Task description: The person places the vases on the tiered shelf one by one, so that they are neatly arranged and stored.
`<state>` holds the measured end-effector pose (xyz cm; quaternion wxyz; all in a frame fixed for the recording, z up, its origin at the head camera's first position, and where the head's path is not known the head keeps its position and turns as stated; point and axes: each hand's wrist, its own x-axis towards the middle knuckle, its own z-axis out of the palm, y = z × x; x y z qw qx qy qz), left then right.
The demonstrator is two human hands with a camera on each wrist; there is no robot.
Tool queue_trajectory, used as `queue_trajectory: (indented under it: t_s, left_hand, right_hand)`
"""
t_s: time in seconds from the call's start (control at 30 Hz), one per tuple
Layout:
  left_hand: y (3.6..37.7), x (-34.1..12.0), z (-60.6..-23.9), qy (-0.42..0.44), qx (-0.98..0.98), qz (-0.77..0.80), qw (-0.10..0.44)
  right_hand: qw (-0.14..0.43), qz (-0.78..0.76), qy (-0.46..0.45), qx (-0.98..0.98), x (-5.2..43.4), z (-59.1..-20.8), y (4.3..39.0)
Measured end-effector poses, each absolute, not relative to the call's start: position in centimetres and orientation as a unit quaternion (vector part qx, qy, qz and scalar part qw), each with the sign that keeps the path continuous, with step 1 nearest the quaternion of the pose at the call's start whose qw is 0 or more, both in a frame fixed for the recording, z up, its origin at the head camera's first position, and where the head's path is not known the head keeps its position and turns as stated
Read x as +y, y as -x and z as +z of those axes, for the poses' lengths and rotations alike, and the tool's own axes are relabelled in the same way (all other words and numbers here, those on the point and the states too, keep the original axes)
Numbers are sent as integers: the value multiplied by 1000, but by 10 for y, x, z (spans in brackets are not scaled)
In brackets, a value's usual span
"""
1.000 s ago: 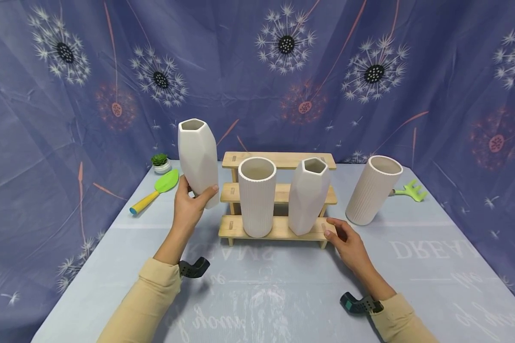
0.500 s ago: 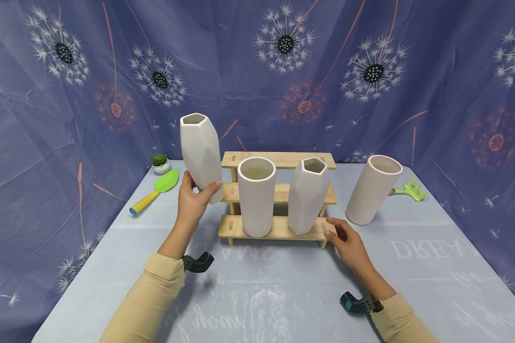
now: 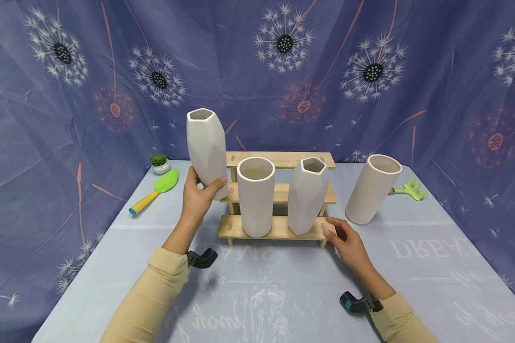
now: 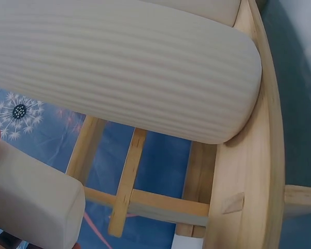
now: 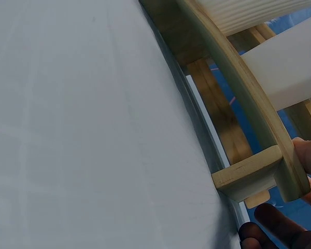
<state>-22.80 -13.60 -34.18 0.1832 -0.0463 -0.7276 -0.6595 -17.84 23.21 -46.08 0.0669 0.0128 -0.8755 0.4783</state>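
My left hand (image 3: 199,197) grips a white faceted vase (image 3: 207,147) near its base, thumb across the front. That vase is held up at the left end of a three-step wooden display stand (image 3: 279,230), its base overlapping the middle step in the head view. In the left wrist view the base of the held vase (image 4: 36,197) shows beside the steps. On the bottom step stand a white ribbed vase (image 3: 256,200) and a second faceted vase (image 3: 307,200). My right hand (image 3: 347,245) holds the bottom step's right end, thumb and fingers at the board (image 5: 272,135).
Right of the stand another ribbed vase (image 3: 371,190) stands on the table (image 3: 283,295). A green hand rake (image 3: 412,189) lies behind it. At the left are a green trowel with a yellow handle (image 3: 154,191) and a small potted plant (image 3: 159,163). A patterned cloth (image 3: 223,57) hangs behind.
My left hand has raised the faceted vase slightly and moved it right, toward the stand. The right hand, the stand and the other vases have stayed in place.
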Motion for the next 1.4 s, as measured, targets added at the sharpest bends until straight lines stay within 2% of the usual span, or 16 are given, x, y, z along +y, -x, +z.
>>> queue_trajectory:
  t_s: [1.4]
  left_hand:
    - [253, -116, -343, 67, -721, -668, 171]
  right_hand:
    - [67, 488, -11, -870, 231, -459, 177]
